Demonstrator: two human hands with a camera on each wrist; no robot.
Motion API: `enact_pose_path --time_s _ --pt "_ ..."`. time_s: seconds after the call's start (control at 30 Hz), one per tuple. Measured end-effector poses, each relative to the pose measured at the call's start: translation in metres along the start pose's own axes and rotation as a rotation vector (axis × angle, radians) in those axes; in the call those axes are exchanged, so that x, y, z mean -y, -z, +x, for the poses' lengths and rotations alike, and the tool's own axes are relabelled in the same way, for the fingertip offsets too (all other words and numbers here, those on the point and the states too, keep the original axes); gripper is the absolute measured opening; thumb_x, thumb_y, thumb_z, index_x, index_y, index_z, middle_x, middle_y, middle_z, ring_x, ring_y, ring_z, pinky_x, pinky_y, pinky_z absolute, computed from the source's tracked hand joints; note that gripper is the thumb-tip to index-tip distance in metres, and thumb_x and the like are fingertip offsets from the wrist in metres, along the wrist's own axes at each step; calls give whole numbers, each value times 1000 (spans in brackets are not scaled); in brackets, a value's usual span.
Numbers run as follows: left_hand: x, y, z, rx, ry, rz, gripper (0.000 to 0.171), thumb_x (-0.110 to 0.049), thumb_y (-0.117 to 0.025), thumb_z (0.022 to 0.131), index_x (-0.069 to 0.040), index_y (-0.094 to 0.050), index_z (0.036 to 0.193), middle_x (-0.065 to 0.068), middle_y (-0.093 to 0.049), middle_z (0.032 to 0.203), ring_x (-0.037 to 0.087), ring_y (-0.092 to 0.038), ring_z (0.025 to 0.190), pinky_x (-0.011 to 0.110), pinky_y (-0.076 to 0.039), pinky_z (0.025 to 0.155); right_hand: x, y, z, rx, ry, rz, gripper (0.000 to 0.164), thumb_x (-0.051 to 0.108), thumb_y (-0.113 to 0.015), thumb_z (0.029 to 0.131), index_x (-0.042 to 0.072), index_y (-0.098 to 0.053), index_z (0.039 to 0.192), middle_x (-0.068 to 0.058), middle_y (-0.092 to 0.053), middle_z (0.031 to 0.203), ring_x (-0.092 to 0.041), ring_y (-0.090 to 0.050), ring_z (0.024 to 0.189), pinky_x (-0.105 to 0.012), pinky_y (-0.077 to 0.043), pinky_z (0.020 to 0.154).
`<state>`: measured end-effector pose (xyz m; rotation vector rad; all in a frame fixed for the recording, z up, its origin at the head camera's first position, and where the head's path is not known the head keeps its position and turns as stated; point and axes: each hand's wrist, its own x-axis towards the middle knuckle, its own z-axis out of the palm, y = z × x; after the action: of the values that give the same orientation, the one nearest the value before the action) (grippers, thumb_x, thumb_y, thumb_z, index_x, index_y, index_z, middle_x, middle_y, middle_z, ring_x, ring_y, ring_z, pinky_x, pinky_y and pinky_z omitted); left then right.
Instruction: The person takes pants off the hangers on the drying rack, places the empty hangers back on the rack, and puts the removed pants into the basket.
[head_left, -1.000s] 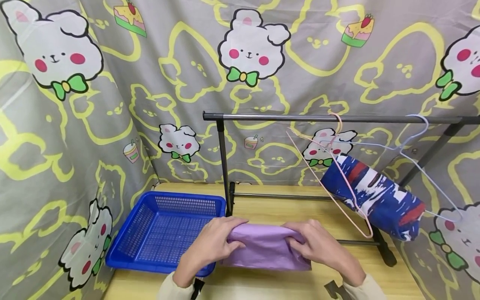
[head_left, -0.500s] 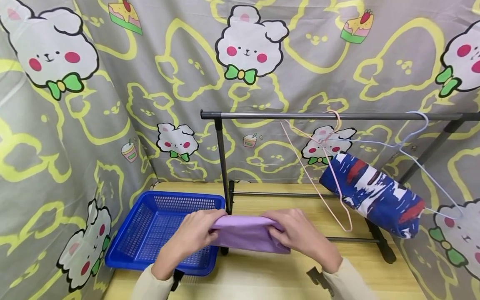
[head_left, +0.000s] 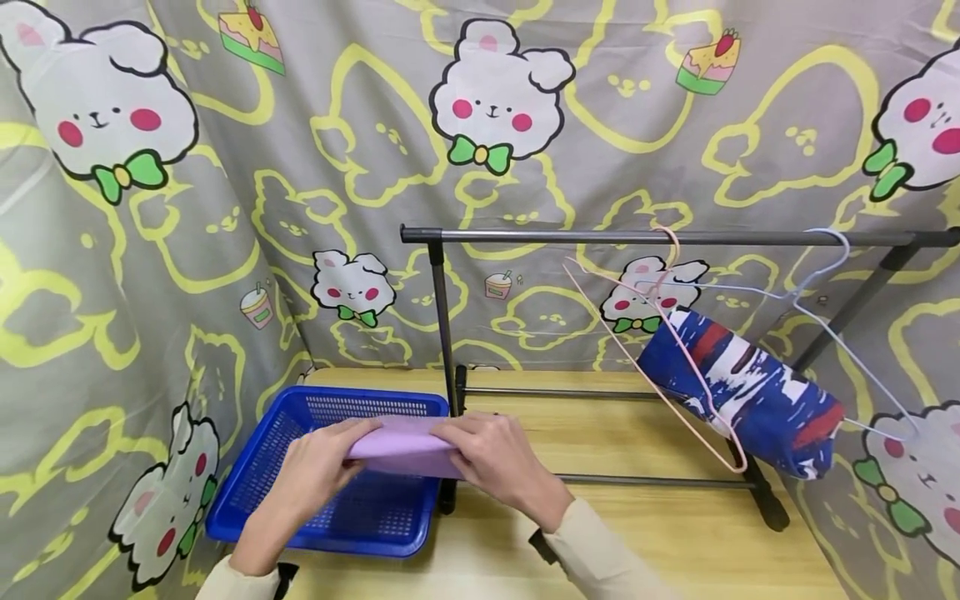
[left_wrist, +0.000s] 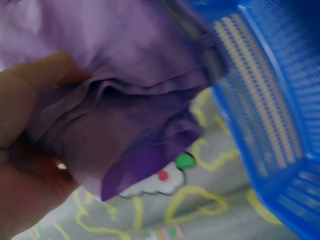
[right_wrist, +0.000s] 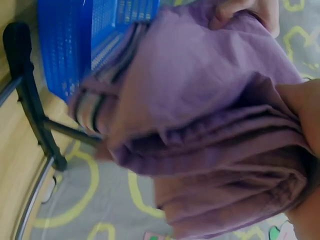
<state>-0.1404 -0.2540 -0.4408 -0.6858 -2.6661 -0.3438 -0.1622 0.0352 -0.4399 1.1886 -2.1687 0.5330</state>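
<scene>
A folded purple garment point(head_left: 405, 446) is held up over the right part of a blue plastic basket point(head_left: 251, 467). My left hand point(head_left: 318, 458) grips its left end, thumb on the near side. The right hand point(head_left: 491, 458) pinches the other end. In the right wrist view the purple cloth point(right_wrist: 200, 90) shows several stacked layers and a striped band at one edge. The left wrist view shows the folds of the purple cloth point(left_wrist: 125, 110) between thumb and fingers, with the basket's wall point(left_wrist: 255, 100) beyond. What kind of garment it is cannot be told.
Right of the basket stands a clothes rack with a dark metal rail point(head_left: 525, 237). A pink hanger point(head_left: 720, 454) and a light blue hanger point(head_left: 862, 358) hang from it. Folded blue, white and red cloth point(head_left: 738, 392) hangs on the blue one. A patterned curtain point(head_left: 420, 100) surrounds the wooden table point(head_left: 637, 533).
Both hands have moved left with the folded purple garment, from in front of the rack to over the basket. The pink hanger swings slightly.
</scene>
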Motion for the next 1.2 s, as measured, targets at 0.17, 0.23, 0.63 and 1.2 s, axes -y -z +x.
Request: enact_pose_path --time_s 0.17,0.23,0.63,1.2 --pt "24 -11 -25 -156 3 31 74 -5 -99 58 -21 -72 125 7 -73 119 37 -72 77 49 -54 50 12 -26 11 -64 67 -85 30 11 -80 83 18 -78 111 4 -77 110 -16 -73 100 -30 -60 84" --pt "34 -16 -35 -192 4 20 77 -1 -98 55 -19 -72 125 9 -73 120 39 -72 82 52 -55 53 17 -39 14 -89 107 -120 23 13 -76 88 18 -78 111 5 -77 109 -15 -73 99 -27 -59 85" --pt "81 -33 -52 -229 100 34 77 22 -82 51 -9 -73 121 17 -71 122 44 -67 109 62 -54 74 28 -115 36 -145 159 -208 28 14 -53 104 22 -79 110 8 -76 110 -8 -70 100 -22 -55 90" --pt "120 -70 -55 -88 274 -35 60 24 -64 57 -1 -78 109 27 -69 118 56 -63 106 68 -50 77 25 -183 37 3 138 -266 22 18 -62 99 27 -79 110 12 -75 110 -6 -70 100 -21 -56 86"
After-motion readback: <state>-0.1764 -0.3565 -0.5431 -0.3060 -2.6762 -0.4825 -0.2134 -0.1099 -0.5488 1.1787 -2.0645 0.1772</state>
